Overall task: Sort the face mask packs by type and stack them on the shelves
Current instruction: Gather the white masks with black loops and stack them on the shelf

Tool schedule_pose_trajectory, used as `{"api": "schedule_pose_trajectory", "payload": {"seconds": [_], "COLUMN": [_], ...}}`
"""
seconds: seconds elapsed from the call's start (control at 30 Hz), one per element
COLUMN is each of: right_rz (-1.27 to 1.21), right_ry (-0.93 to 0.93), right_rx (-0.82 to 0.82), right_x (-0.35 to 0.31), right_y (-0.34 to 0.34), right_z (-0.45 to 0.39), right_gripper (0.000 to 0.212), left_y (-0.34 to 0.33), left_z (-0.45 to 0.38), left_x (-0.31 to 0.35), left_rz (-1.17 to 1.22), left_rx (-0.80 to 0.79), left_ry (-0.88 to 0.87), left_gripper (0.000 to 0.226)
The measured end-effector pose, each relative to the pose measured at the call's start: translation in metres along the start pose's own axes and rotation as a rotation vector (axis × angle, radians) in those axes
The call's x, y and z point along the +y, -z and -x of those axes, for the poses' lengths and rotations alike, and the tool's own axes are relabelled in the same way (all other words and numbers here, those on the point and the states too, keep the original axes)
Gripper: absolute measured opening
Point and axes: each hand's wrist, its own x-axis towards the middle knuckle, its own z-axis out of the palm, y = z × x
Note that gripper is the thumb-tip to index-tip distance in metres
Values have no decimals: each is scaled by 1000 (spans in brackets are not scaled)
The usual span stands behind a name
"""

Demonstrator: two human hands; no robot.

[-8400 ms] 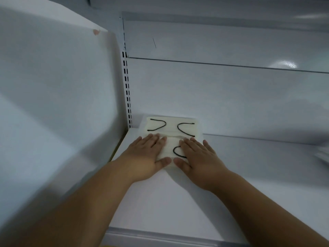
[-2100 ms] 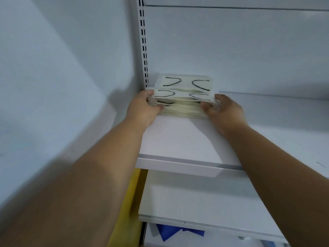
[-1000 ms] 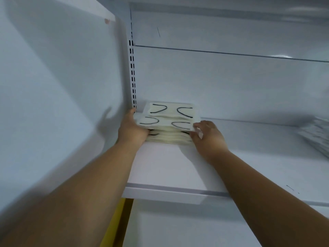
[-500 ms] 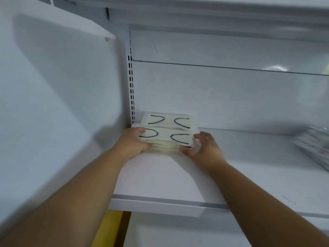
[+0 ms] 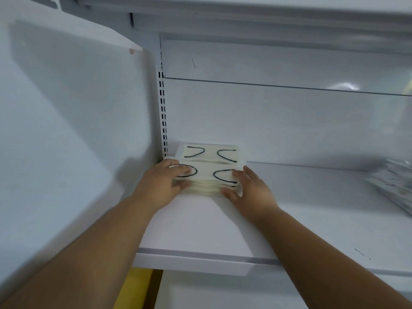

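Note:
A stack of white face mask packs (image 5: 206, 182) with black ear loops lies at the back left corner of the white shelf (image 5: 200, 230). A second pack pile of the same kind (image 5: 209, 152) sits right behind it, against the back wall. My left hand (image 5: 159, 186) grips the front stack's left end, fingers over the top pack and thumb at its front edge. My right hand (image 5: 250, 189) grips the right end the same way, with its thumb low on the stack's front.
A blurred pile of silvery packs (image 5: 396, 188) lies at the shelf's far right. The slotted upright (image 5: 163, 119) and a white side panel (image 5: 78, 130) close off the left. Another shelf hangs overhead. Something yellow (image 5: 131, 288) shows below the shelf edge.
Both hands have slid from the stack's sides up over its top pack. The stack now rests on the shelf in front of the rear pile. The view has tilted slightly upward.

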Motion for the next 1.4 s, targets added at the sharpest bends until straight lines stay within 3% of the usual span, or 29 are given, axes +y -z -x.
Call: {"api": "schedule_pose_trajectory", "payload": {"seconds": [0.1,0.23,0.33,0.43,0.5,0.57,0.67,0.8,0.9,1.13,1.4], "right_rz": [22,236,215,236,303,297,269,213,256,292,292], "right_ry": [20,118,241,244,154,102,105,167,184,151,97], "right_rx": [62,88,184,14,-129,-171,-162,1,-54,-237,-298], "right_x": [2,1,-18,-38,-46,-47,-44,-42,-36,-28,-32], "right_y": [1,3,5,7,7,4,1,16,17,-9,-9], "right_z": [1,4,1,-18,-27,-28,-26,-49,-81,-115,-115], "right_gripper": [61,65,74,54,39,35,33,36,41,55,52], "left_y": [-2,-2,1,0,-6,-10,-9,5,3,-24,-35], "left_z": [2,4,-9,-27,-35,-35,-37,-63,-92,-113,-105], "left_x": [-1,3,15,30,35,34,32,24,18,12,9], "left_rz": [34,-37,34,-11,-100,-156,-148,24,-27,-176,-148], "left_rx": [-25,9,104,43,-95,-172,-165,36,-43,-317,-304], "left_ry": [6,-18,-100,-114,-128,-109,-131,-90,-154,-124,-98], "left_gripper": [48,65,58,29,28,33,33,30,32,43,43]}}
